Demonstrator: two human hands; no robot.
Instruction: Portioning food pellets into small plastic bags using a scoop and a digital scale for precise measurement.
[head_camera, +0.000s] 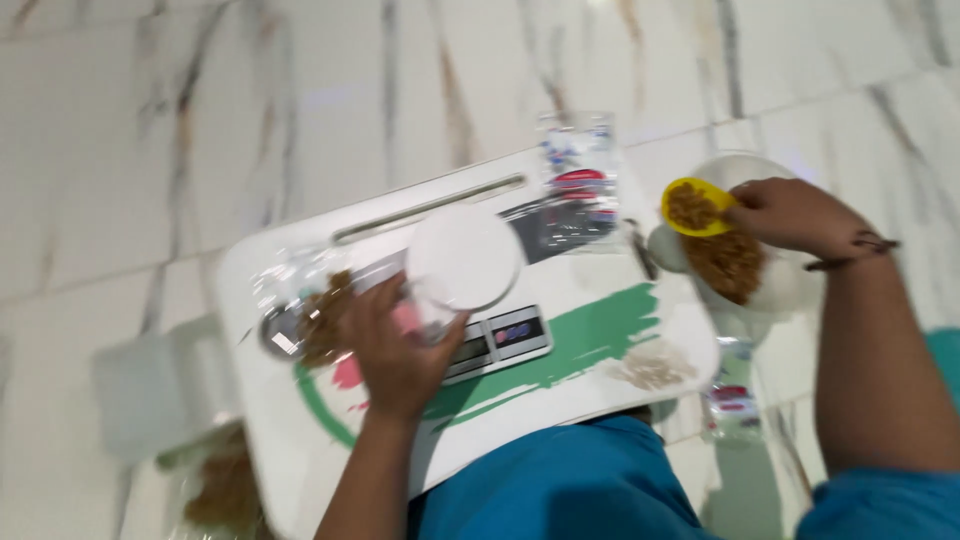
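Observation:
My left hand (395, 350) rests on a white lap tray (590, 355), fingers around a clear plastic bag (300, 300) with brown flakes in it, right beside a white kitchen scale (465, 260). My right hand (790, 215) grips a small yellow scoop (693, 207) heaped with brown flakes. The scoop hovers over a white bowl (770, 285) of the same brown flakes, off the tray's right edge. The frame is blurred by motion.
A clear bag with red and blue print (580, 180) lies at the tray's far edge. A small pale pile (655, 365) sits on the tray's near right corner. Another printed bag (730, 400) and a bag of brown flakes (225, 490) lie on the marble floor.

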